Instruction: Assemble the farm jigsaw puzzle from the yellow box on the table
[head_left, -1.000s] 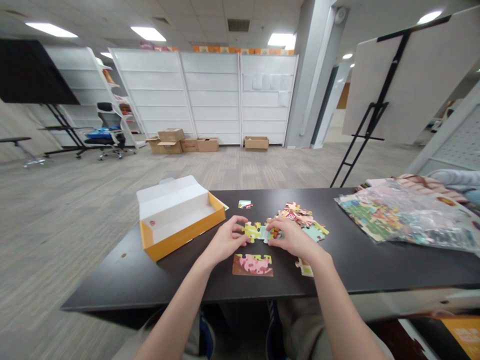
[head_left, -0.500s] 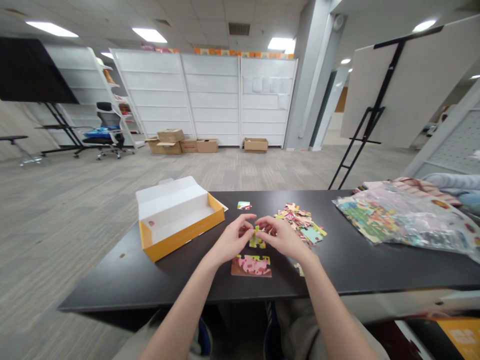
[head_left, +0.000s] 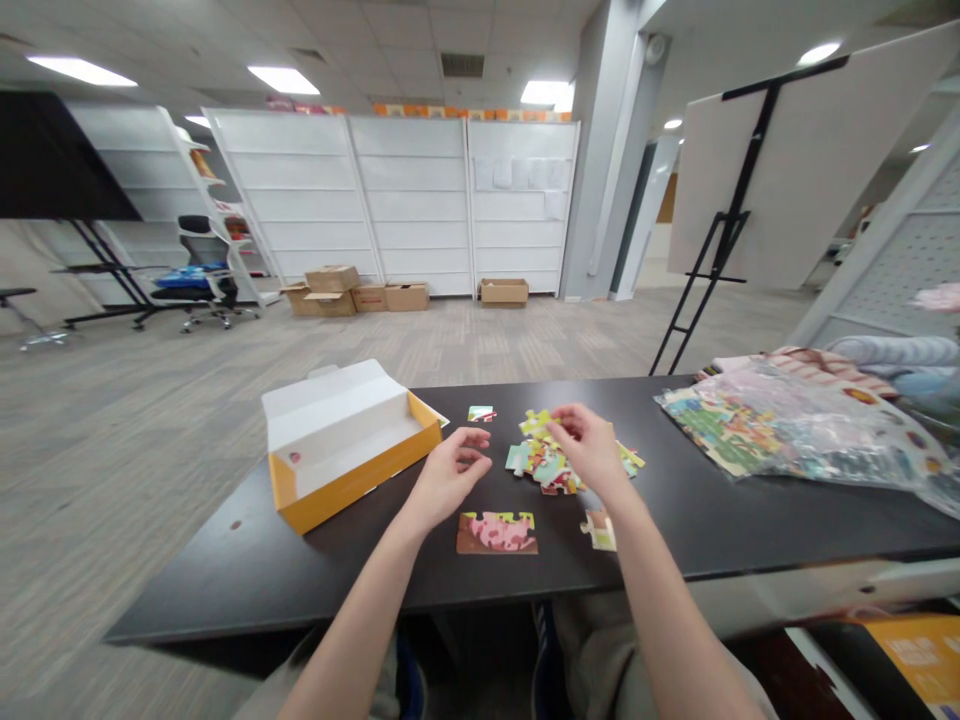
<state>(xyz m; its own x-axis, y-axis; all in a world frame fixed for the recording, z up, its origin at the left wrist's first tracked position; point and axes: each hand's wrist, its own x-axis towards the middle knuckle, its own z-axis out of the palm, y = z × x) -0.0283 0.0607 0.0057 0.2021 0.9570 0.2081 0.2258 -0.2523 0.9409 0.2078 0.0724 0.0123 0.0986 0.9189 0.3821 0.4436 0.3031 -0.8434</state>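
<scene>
My right hand (head_left: pixel 589 445) pinches a yellow-green puzzle piece (head_left: pixel 537 424) over the loose pile of puzzle pieces (head_left: pixel 550 470). Left of the pile, my left hand (head_left: pixel 454 470) hovers with thumb and fingers apart and nothing between them. Nearer the table's front edge lies a joined strip of puzzle pieces (head_left: pixel 497 534), pink and brown with green at its top. A pale single piece (head_left: pixel 600 531) rests beside my right forearm, partly covered by it. Beyond my left hand is a small green-and-white piece (head_left: pixel 481 413).
An open yellow box (head_left: pixel 360 478) with a white inside stands at the left of the black table (head_left: pixel 337 580). On the right lies a clear plastic bag with colourful printed sheets (head_left: pixel 780 425), with folded cloths (head_left: pixel 814 364) behind it. Past the table stands an easel (head_left: pixel 712 270).
My hands have moved apart. The right one has gone right to the pile, holding a yellow-green piece; the left one has let go. The pile's pieces have shifted left. The view has turned slightly.
</scene>
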